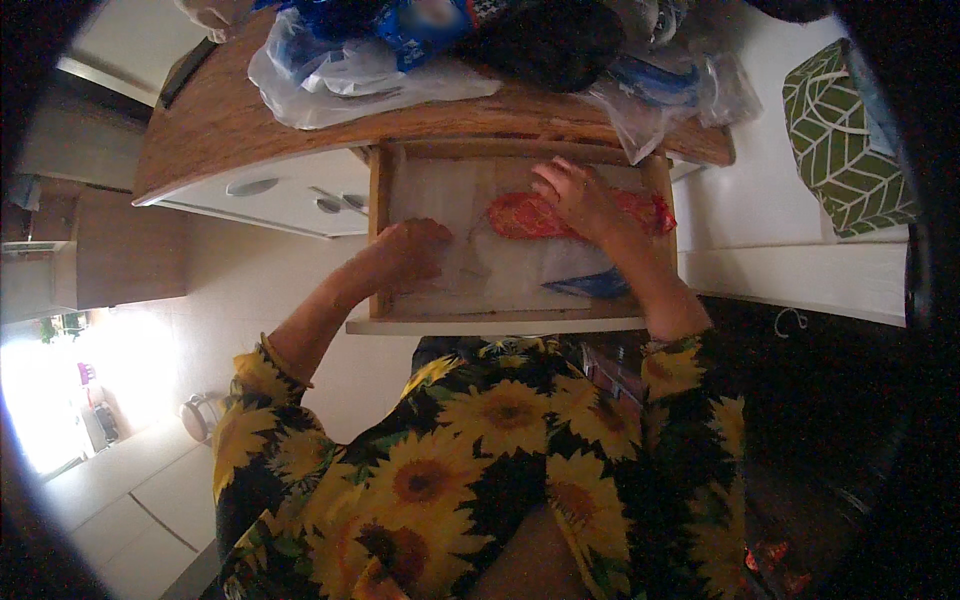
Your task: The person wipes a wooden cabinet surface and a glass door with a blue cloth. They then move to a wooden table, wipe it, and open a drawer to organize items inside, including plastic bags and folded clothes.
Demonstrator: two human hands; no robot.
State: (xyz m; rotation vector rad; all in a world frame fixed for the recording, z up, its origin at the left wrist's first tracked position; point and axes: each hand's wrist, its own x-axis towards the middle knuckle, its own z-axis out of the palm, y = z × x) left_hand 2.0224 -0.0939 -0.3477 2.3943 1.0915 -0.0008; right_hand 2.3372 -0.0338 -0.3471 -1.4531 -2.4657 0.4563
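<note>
A wooden drawer (495,327) is pulled out before me, with both hands inside it. My right hand (574,196) lies over a long red patterned packet (517,216), its fingers loosely bent and slightly apart beyond the packet's far edge. Part of the packet is hidden beneath that hand. Below it, a folded blue item (592,284) lies near the drawer's front right, partly covered by my right forearm. My left hand (415,246) is at the drawer's left side with curled fingers, above the pale drawer bottom. Blur and shadow hide whether it holds anything.
Above the drawer, a wood-look top (202,112) carries a white plastic bag (360,90), a black bundle (547,45) and clear plastic wrapping (645,124). A green patterned fabric item (844,150) lies on the white surface at right. A cabinet handle (252,187) is at left.
</note>
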